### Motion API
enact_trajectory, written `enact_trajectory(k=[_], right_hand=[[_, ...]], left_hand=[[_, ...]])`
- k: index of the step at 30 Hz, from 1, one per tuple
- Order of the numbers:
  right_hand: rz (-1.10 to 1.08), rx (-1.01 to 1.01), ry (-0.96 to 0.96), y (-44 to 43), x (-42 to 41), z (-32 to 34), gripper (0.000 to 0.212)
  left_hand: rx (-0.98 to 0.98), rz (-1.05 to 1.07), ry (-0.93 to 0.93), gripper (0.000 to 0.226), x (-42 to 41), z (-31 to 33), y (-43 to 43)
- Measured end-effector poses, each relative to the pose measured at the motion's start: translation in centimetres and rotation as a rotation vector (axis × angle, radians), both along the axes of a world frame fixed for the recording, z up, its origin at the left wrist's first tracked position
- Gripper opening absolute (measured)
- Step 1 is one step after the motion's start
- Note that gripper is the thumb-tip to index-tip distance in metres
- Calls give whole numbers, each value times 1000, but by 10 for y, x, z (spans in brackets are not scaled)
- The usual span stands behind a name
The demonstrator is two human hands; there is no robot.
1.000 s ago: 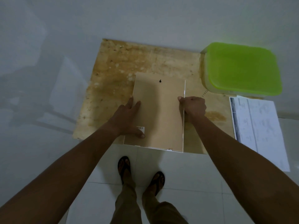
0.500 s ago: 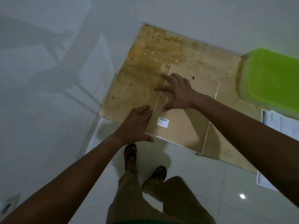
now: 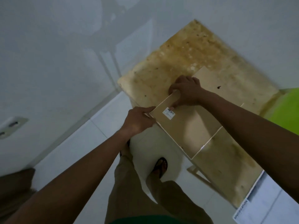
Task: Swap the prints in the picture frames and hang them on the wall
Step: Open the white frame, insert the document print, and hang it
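Observation:
A picture frame lies face down on a stained wooden tabletop, its brown backing board up, with a small white label near one corner and a thin white rim. My left hand grips the frame's near left corner at the table edge. My right hand curls over the frame's left edge, fingers wrapped under it and thumb on the backing. The print inside is hidden.
A lime green plastic lid shows at the right edge. Printed sheets lie at the table's lower right corner. Below are white floor tiles, my legs and a sandalled foot. A white wall stands behind the table.
My right hand slid from the backing's middle to the frame's left edge and closed round it. My left hand stays on the near corner. The view swung left.

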State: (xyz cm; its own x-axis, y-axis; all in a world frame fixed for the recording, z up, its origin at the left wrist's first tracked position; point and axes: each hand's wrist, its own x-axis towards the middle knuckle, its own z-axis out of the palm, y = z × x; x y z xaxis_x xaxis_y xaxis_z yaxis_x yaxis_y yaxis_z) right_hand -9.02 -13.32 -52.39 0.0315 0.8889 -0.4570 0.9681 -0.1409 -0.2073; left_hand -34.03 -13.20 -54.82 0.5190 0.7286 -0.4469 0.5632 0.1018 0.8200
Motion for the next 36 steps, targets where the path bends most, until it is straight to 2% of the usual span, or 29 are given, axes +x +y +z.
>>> enact_trajectory(k=[2,5,11,13,16,19,23,26,30,32,34,35,36], right_hand=[[-9,-3,9,-1,-3,-1,66],[-24,-14,41,-2,-4,-2,61],[-113,-35,115,19,10,3,20],[-141,-62,130,24,10,2,20],[-166,-96,144,29,11,2,23],[-182,-108,141,32,11,0,28],[-200,-152,141,37,7,4,31],[-213,-180,155,40,5,6,27],[-233,-182,165,38,6,4,25],[-244,-200,213,39,7,5,25],[-233,-207,227,39,8,6,25],[-225,-212,230,39,8,7,25],[-221,-212,230,39,9,5,25]], left_hand=[[-159,250,-53,40,8,4,-13],[-129,446,-64,30,19,4,-24],[-252,573,-46,34,18,1,-20],[-272,614,-38,30,21,1,-21],[-254,673,3,10,28,5,-22],[-231,687,56,14,33,6,-18],[-295,715,68,20,32,8,-12],[-300,715,71,24,33,8,-12],[-251,662,82,18,33,8,-11],[-165,518,200,12,35,11,-7],[135,291,507,22,40,17,-3],[310,254,608,29,45,19,0],[410,258,625,34,49,19,2]])
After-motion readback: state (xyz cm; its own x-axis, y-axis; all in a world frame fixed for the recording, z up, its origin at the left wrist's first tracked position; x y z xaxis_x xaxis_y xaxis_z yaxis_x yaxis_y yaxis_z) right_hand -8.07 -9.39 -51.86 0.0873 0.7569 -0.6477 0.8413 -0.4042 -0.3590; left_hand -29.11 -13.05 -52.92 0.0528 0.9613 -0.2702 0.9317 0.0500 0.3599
